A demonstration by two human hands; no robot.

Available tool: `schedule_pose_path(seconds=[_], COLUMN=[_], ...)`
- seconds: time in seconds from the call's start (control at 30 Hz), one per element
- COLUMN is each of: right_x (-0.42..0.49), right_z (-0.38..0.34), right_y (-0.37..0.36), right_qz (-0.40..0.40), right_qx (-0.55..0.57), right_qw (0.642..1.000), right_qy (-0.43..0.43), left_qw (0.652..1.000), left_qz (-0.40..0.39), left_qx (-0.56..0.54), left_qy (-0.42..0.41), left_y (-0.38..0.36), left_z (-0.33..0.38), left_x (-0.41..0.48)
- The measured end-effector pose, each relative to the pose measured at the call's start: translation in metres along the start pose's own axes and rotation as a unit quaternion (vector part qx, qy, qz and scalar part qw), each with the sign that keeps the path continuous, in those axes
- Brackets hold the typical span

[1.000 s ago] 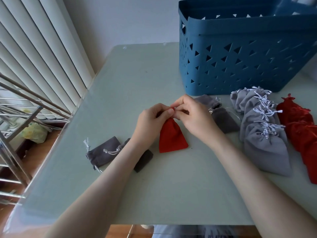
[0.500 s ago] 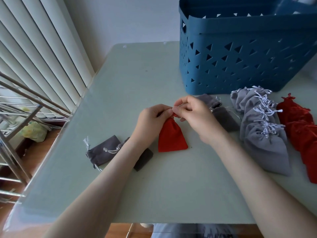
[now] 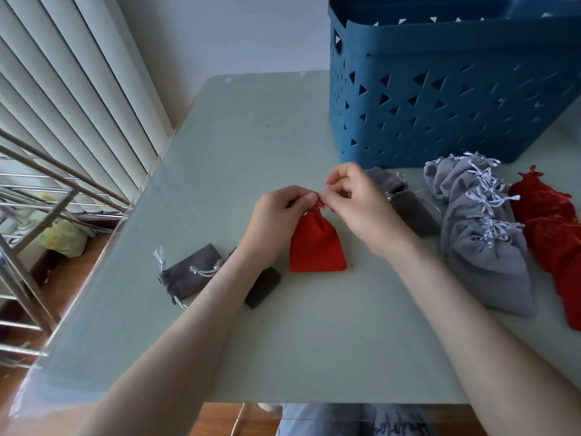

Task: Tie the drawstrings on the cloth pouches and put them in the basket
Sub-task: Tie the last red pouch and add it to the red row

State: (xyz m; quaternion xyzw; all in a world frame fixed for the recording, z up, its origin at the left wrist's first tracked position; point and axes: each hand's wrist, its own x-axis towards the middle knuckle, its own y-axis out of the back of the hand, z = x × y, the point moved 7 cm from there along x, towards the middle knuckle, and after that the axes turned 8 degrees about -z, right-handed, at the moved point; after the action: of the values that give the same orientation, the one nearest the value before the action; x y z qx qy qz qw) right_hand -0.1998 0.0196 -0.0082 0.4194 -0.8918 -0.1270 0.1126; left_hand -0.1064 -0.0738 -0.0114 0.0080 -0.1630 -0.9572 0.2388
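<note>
A red cloth pouch (image 3: 316, 245) lies flat on the pale green table (image 3: 239, 158), its gathered neck pointing away from me. My left hand (image 3: 276, 215) pinches the neck and drawstring from the left. My right hand (image 3: 355, 202) pinches the red drawstring from the right, fingers curled above the neck. The two hands nearly touch over the pouch mouth. The blue plastic basket (image 3: 440, 99) with triangular holes stands at the back right.
Two dark grey pouches (image 3: 191, 272) lie left of my forearm. More dark grey pouches (image 3: 405, 202) sit behind my right hand. A row of light grey pouches (image 3: 481, 237) and red pouches (image 3: 553, 237) lies at the right. A metal rack (image 3: 28, 215) and blinds stand at the left.
My right hand has lifted slightly and drawn the string up from the neck. The pouch has stayed in place under both hands.
</note>
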Motion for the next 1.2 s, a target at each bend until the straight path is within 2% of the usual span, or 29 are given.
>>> schedule_pose_path(seconds=[0.13,0.23,0.33,0.4,0.5,0.77,0.9,1.03,1.1,1.2], right_x=[-0.004,-0.002,-0.002,-0.003,-0.003,-0.003,-0.002,-0.004,-0.005,-0.007], right_z=[-0.012,-0.005,0.001,0.002,0.001,-0.001,-0.003,0.001,0.002,0.000], right_y=[0.000,-0.004,-0.012,-0.018,-0.017,-0.014,-0.017,-0.020,-0.019,-0.014], right_qz=[0.026,-0.001,-0.063,-0.089,-0.075,-0.031,-0.083,-0.145,-0.157,-0.172], right_qx=[-0.015,0.028,0.047,0.089,0.127,0.089,0.134,0.229,0.251,0.219], right_qw=[0.998,0.999,0.997,0.992,0.988,0.995,0.987,0.959,0.951,0.957], right_qy=[0.060,0.026,-0.020,-0.027,-0.036,-0.021,-0.035,-0.087,-0.094,-0.082], left_qw=[0.992,0.991,0.988,0.988,0.989,0.992,0.975,0.956,0.960,0.981], left_qz=[-0.026,-0.012,0.004,0.012,0.030,0.055,0.007,-0.039,-0.066,-0.107], left_qx=[-0.116,-0.128,-0.154,-0.151,-0.142,-0.106,-0.224,-0.291,-0.268,-0.148], left_qy=[0.044,0.046,0.020,0.004,-0.015,-0.029,-0.006,-0.018,-0.038,-0.066], left_y=[-0.003,0.000,0.002,0.002,0.004,0.008,0.004,-0.004,-0.003,0.001], left_z=[-0.007,-0.009,-0.005,-0.002,0.000,0.004,-0.001,-0.001,0.002,0.010], left_x=[0.001,0.002,0.001,0.000,-0.002,-0.004,-0.001,0.002,0.003,0.001])
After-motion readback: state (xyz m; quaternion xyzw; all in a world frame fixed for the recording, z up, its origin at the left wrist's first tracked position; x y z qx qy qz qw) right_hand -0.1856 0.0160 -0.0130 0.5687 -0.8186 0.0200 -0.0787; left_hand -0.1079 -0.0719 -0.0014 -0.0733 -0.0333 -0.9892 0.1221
